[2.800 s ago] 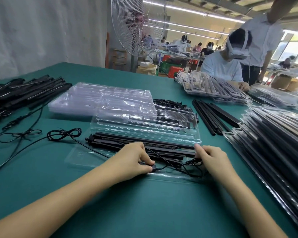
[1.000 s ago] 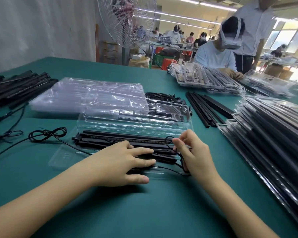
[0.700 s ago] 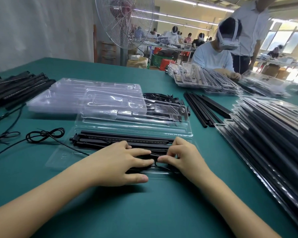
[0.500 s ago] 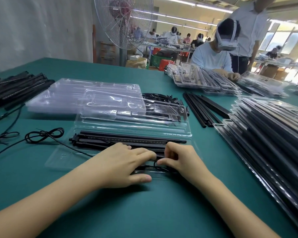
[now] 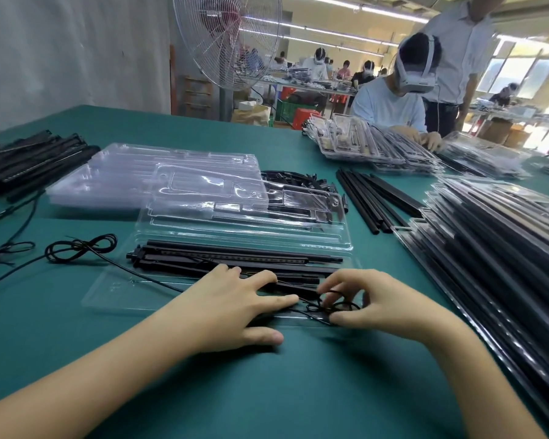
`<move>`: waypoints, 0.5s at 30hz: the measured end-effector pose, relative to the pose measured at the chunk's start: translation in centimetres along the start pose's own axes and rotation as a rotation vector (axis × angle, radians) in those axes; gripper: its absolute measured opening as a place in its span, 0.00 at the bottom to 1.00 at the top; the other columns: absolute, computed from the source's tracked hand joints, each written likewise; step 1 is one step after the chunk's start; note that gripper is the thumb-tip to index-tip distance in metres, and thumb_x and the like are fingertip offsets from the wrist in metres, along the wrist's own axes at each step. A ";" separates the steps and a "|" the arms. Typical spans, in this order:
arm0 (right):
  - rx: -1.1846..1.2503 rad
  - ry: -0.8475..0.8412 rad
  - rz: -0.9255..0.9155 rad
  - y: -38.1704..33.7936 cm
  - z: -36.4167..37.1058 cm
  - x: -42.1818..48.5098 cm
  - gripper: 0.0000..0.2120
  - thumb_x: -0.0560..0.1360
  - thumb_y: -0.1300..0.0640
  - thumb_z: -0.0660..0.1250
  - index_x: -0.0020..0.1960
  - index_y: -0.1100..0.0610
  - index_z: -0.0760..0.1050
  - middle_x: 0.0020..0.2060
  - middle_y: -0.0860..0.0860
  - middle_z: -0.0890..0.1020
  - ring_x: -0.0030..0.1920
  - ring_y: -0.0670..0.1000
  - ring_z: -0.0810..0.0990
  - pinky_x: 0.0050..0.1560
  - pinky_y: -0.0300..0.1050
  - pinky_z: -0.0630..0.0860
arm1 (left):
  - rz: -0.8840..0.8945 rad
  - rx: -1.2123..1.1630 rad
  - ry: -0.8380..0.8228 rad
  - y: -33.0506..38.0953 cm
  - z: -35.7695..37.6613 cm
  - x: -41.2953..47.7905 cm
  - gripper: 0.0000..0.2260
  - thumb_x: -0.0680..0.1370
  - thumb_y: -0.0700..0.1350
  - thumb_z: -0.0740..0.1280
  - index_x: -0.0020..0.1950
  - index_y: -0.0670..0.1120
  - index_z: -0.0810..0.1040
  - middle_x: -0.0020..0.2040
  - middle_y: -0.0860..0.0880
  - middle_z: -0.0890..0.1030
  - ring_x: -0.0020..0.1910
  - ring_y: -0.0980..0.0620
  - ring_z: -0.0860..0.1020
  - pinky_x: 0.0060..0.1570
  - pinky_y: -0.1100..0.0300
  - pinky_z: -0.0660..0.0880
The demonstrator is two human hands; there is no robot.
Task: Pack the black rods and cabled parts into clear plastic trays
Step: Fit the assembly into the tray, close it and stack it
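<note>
Fingers (image 5: 343, 279) of the right hand (image 5: 384, 307) curl over the cable coil (image 5: 336, 306) and pinch it against the thumb, low at the near edge of the clear tray (image 5: 114, 293). The left hand (image 5: 232, 308) lies flat at nine o'clock from the coil, its fingers straight and slightly spread, pressing the cabled part down. The coil sits between the hands, nearer the right. The black rods (image 5: 235, 259) lie just past it at twelve o'clock, their long axis running nine to three, so the tuck likely goes toward twelve. Farther off at ten o'clock lies a loose cable bundle (image 5: 80, 247), with a stack of empty trays (image 5: 159, 172) beyond. One second ago the right hand held the loop raised over the rods. Now it is down at the tray's near edge and the loops lie nearly flat.
</note>
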State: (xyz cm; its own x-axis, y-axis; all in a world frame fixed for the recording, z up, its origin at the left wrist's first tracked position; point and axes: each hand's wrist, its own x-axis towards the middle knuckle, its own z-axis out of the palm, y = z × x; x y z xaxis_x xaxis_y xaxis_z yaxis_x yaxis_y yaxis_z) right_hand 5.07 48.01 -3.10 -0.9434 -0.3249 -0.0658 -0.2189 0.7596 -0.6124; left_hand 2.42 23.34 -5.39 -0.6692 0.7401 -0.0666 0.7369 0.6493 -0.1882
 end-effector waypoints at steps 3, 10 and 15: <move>0.022 0.000 0.036 0.5 -0.8 -0.4 0.21 0.60 0.45 0.79 0.52 0.38 0.79 0.44 0.32 0.75 0.40 0.37 0.74 0.41 0.28 0.68 | -0.012 0.014 -0.011 0.1 0.0 0.2 0.30 0.73 0.72 0.43 0.74 0.67 0.42 0.74 0.52 0.56 0.55 0.43 0.72 0.53 0.51 0.66; -0.045 0.155 0.086 0.5 -0.2 0.6 0.13 0.68 0.56 0.76 0.49 0.43 0.81 0.39 0.42 0.77 0.28 0.38 0.72 0.31 0.28 0.68 | -0.027 0.075 -0.050 0.6 0.0 0.8 0.32 0.73 0.73 0.42 0.74 0.66 0.41 0.72 0.48 0.57 0.54 0.42 0.73 0.51 0.51 0.66; -0.046 0.184 0.131 0.4 0.4 0.9 0.12 0.68 0.59 0.75 0.48 0.45 0.82 0.28 0.27 0.74 0.27 0.36 0.72 0.30 0.26 0.67 | -0.019 0.090 -0.059 0.5 0.0 0.8 0.33 0.71 0.74 0.40 0.74 0.66 0.40 0.72 0.48 0.57 0.53 0.42 0.73 0.52 0.51 0.66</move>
State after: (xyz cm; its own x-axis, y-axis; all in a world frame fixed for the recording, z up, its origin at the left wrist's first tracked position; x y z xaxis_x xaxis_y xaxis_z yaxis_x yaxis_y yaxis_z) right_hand 4.26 47.81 -3.71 -0.9932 -0.1166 0.0050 -0.0985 0.8148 -0.5714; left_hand 2.28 24.24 -5.55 -0.6895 0.7143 -0.1195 0.7141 0.6429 -0.2770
